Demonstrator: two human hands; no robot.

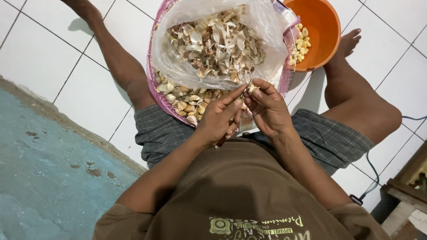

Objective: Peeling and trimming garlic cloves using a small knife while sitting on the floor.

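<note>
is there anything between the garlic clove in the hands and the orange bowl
Yes. The garlic clove sits pinched between the left hand and right hand; the clear bag of skins bulges between it and the orange bowl.

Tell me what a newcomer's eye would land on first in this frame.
Probably the clear plastic bag heaped with papery garlic skins, top centre, lying in a pink basket of unpeeled cloves. Just below it, the left hand and right hand meet over one garlic clove. An orange bowl with peeled cloves sits upper right.

Plastic bag (222, 49) just beyond fingers (262, 95)
</note>
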